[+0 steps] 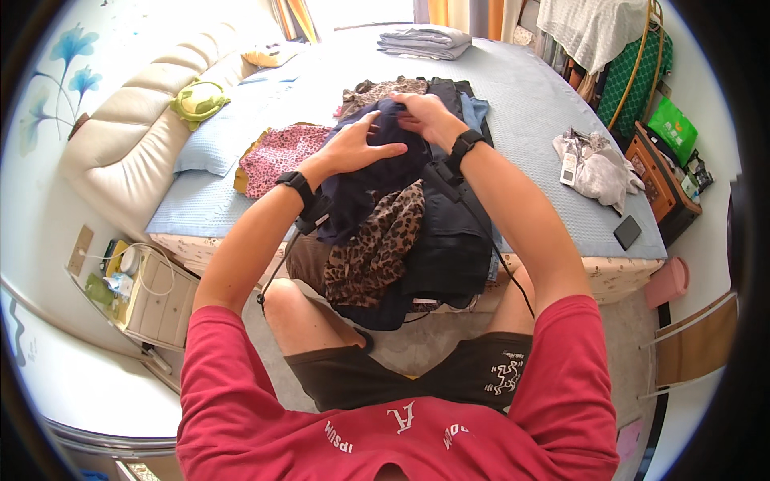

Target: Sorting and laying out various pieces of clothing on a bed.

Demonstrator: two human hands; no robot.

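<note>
A dark navy garment lies rumpled on a heap of clothes at the bed's near edge. My left hand is over its left side, thumb spread away from the fingers. At the garment's far edge is my right hand, slightly blurred; whether its fingers pinch the cloth is unclear. Leopard-print cloth hangs down the front of the heap beside black clothing. Another leopard-print piece lies beyond my hands. To the left is a pink leopard-print garment with a mustard edge.
The heap rests on a bed with a pale blue quilted cover. Folded grey bedding sits at the far side. On the right are a greyish garment, a white remote control and a dark phone. A green turtle plush leans by the headboard.
</note>
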